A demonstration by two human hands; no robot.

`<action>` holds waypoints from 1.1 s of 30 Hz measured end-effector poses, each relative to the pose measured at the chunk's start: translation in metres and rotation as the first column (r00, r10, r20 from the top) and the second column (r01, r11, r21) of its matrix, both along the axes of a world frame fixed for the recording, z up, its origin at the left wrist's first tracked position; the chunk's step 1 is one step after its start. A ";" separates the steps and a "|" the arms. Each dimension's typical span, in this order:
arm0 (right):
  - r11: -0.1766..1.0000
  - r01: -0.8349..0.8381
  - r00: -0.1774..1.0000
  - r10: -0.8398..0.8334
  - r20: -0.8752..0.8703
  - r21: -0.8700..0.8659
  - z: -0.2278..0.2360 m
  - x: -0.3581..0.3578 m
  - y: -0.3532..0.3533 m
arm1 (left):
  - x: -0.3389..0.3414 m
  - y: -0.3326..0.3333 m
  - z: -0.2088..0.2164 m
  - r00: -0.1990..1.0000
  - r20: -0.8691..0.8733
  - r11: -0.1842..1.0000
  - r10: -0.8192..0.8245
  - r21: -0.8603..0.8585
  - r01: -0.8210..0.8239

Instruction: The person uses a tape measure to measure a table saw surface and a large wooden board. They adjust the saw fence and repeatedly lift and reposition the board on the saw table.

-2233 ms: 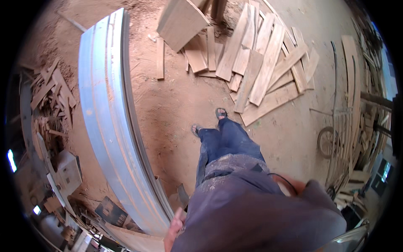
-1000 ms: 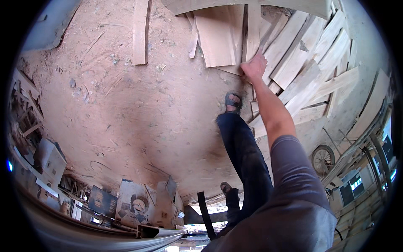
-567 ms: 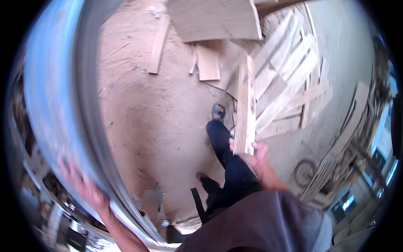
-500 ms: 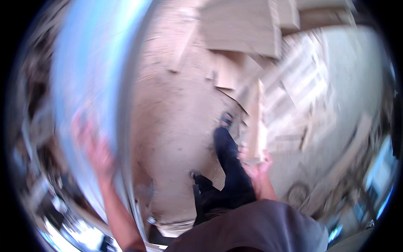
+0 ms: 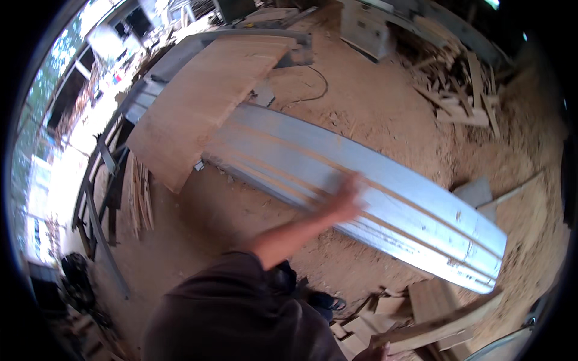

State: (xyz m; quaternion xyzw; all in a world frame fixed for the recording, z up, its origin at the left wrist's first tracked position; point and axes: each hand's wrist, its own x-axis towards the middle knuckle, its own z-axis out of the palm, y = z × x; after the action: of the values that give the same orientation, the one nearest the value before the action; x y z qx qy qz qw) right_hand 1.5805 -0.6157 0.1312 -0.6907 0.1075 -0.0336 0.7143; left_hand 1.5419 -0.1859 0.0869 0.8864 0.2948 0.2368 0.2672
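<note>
A long silvery metal table [image 5: 415,192] with brown dusty stripes runs diagonally across the view. My left hand [image 5: 348,197] is stretched out over its near half, smeared by motion. Its fingers do not show clearly, and I cannot tell whether it touches the metal. At the lower edge my right hand [image 5: 382,352] is closed on the end of a wooden board [image 5: 442,323], with only part of its fingers in sight. The board points away to the right, above other wood pieces.
A large plywood sheet [image 5: 208,90] lies across the table's far left part. Cut wood pieces [image 5: 370,322] lie on the ground near my foot. Scrap wood [image 5: 460,90] is piled at the far right, beside a grey machine cabinet [image 5: 366,31]. A cable [image 5: 319,90] lies on the dirt floor.
My view has swung round, bringing the table's length and plywood sheet into sight. My left hand remains over the metal surface; my right still holds the wooden board, now at the lower edge.
</note>
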 end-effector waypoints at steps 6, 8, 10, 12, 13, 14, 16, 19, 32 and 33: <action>0.763 -0.640 0.763 0.645 -0.042 0.090 0.076 -0.042 0.206 | -0.279 0.217 -0.011 0.539 0.014 0.497 0.842 0.367 -0.786; 0.619 -0.781 0.614 0.785 -0.083 0.082 0.063 -0.035 0.273 | -0.318 0.255 -0.002 0.420 -0.023 0.402 0.907 0.344 -0.849; 0.463 -0.886 0.463 0.876 -0.132 -0.031 0.050 -0.034 0.349 | -0.335 0.283 -0.013 0.350 -0.049 0.344 0.936 0.356 -0.869; 0.275 -0.943 0.307 0.936 -0.170 -0.186 0.029 -0.030 0.414 | -0.347 0.307 -0.033 0.299 -0.028 0.285 0.954 0.393 -0.874; 0.174 -0.953 0.219 0.962 -0.166 -0.248 0.018 -0.031 0.446 | -0.356 0.317 -0.034 0.289 -0.029 0.276 0.957 0.397 -0.875; 0.161 -0.958 0.184 0.980 -0.080 -0.237 -0.002 -0.029 0.473 | -0.357 0.322 -0.037 0.286 -0.023 0.271 0.958 0.406 -0.873; 0.084 -0.912 0.070 0.996 0.048 -0.402 -0.029 -0.020 0.525 | -0.358 0.324 -0.042 0.290 -0.004 0.251 0.957 0.514 -0.820; 0.004 -0.814 -0.034 0.998 0.054 -0.581 -0.040 -0.013 0.589 | -0.366 0.331 -0.052 0.306 0.049 0.238 0.951 0.514 -0.824; -0.050 -0.655 -0.187 0.977 0.098 -0.754 -0.038 0.041 0.696 | -0.339 0.348 -0.038 0.219 0.034 0.169 0.975 0.521 -0.837; -0.051 -0.665 -0.189 0.977 0.102 -0.745 -0.042 0.041 0.697 | -0.341 0.348 -0.040 0.206 0.035 0.157 0.978 0.525 -0.837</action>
State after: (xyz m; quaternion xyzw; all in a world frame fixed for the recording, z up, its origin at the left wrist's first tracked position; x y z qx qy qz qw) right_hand 1.6211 0.0811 0.0889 -0.6347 -0.6666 0.2090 0.3303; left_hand 1.2013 0.1619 0.0472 0.5766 0.7496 0.2639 -0.1899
